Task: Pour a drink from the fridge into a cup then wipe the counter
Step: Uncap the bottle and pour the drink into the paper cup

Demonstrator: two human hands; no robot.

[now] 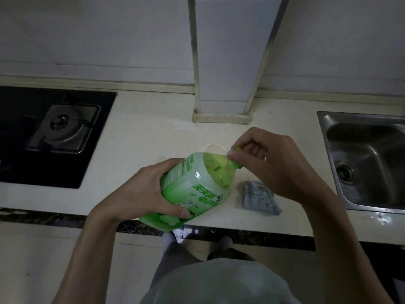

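Head view: on the pale counter [140, 128] a black hob [50, 137] lies far left, a steel sink [368, 163] right, and a grey cloth [259, 198] sits just right of the bottle [195, 189]. A clear cup [213, 148] stands behind the bottle, partly hidden by it. The green bottle is tilted, long axis running near-left to far-right, neck toward the cup. The left hand [142, 191] grips its body; the right hand [274, 163] pinches the cap [236, 159].

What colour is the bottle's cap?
Green, matching the label; the head view shows the cap pinched by the right hand.
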